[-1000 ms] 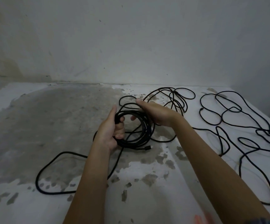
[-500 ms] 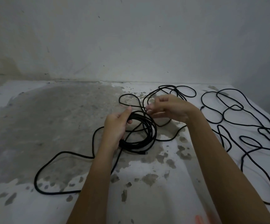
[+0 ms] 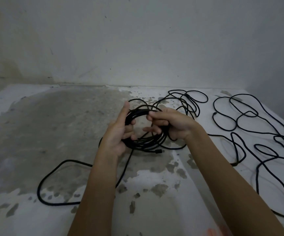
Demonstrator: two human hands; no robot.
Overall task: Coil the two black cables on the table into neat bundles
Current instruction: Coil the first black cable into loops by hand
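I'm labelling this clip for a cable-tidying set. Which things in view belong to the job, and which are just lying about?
Belongs to the job:
half-wound coil, gripped by the left hand and right hand
loose length of that cable
second cable, sprawled uncoiled at right

Just there:
stained table
wall
pinkish blur at the bottom edge, unidentifiable

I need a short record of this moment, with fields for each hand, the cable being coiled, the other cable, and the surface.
left hand: grips the left side of the coil, index finger straight
right hand: fingers curled round the coil's right side
coil: several loops; plug end sticks out at the bottom
loose length: uncoiled, lies on the table at left and behind the hands
second cable: sprawled at right, untouched
table: paint worn in patches
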